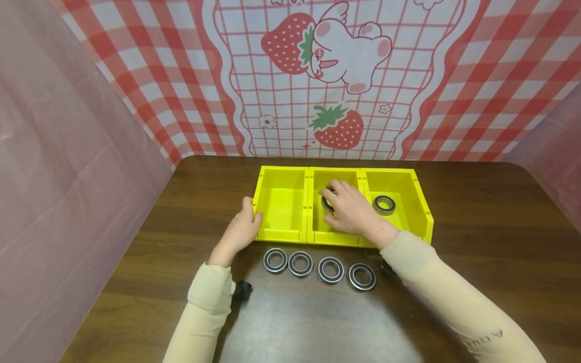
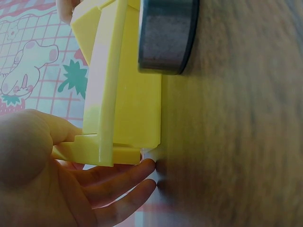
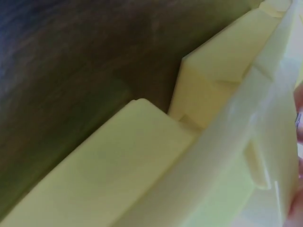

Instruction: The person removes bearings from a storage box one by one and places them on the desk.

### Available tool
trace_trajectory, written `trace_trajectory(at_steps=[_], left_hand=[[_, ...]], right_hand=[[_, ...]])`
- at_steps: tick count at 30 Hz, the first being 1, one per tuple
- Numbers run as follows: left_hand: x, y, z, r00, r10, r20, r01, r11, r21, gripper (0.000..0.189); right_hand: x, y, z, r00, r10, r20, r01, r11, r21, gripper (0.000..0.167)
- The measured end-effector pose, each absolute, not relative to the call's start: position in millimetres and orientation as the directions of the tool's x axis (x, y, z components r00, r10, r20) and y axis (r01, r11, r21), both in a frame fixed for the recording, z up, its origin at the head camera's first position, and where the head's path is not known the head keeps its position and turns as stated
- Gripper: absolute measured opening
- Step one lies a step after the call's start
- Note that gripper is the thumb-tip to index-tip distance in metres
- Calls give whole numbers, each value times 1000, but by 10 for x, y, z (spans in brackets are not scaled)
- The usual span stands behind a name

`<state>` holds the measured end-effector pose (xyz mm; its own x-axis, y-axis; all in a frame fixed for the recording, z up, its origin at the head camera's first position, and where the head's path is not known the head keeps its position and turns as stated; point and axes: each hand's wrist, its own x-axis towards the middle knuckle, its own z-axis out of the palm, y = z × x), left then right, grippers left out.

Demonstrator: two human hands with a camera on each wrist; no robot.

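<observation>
Three yellow bins stand joined side by side. My left hand [image 1: 238, 229] grips the outer side wall of the left bin [image 1: 280, 236], with the thumb over the rim and the fingers outside. Inside the middle bin [image 1: 336, 239], my right hand [image 1: 353, 209] holds a ball bearing [image 1: 325, 204] between thumb and fingers; the hand hides part of that ring. Another bearing [image 1: 376, 205] lies in the right bin [image 1: 422, 204]. In the right wrist view the yellow wall [image 3: 227, 137] covers most of the right hand.
Several bearings [image 1: 323, 270] lie in a row on the wooden table [image 1: 150, 252] before the bins. One bearing's edge [image 2: 165, 38] looms close in the left wrist view. A small black object [image 1: 242, 290] is beside the left cuff. A checked strawberry cloth [image 1: 281, 101] hangs behind.
</observation>
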<state>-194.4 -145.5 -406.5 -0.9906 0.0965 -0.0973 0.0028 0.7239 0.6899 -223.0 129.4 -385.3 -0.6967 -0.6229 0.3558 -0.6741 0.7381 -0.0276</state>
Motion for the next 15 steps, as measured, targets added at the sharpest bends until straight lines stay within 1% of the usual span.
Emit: trace_trajectory(at_steps=[3, 6, 15], left_hand=[[-1945, -1455, -4067, -990, 95, -100, 0, 722, 692, 33], [-1943, -1456, -4061, -990, 95, -101, -1, 722, 692, 33], [-1948, -1456, -4066, -991, 94, -99, -1, 722, 692, 33]], right_hand=[[-2206, 1303, -3838, -708, -614, 350, -671, 739, -61, 50], [-2183, 1313, -3829, -707, -614, 351, -673, 736, -71, 49], [-2090, 1326, -3851, -685, -643, 342, -688, 726, -14, 48]])
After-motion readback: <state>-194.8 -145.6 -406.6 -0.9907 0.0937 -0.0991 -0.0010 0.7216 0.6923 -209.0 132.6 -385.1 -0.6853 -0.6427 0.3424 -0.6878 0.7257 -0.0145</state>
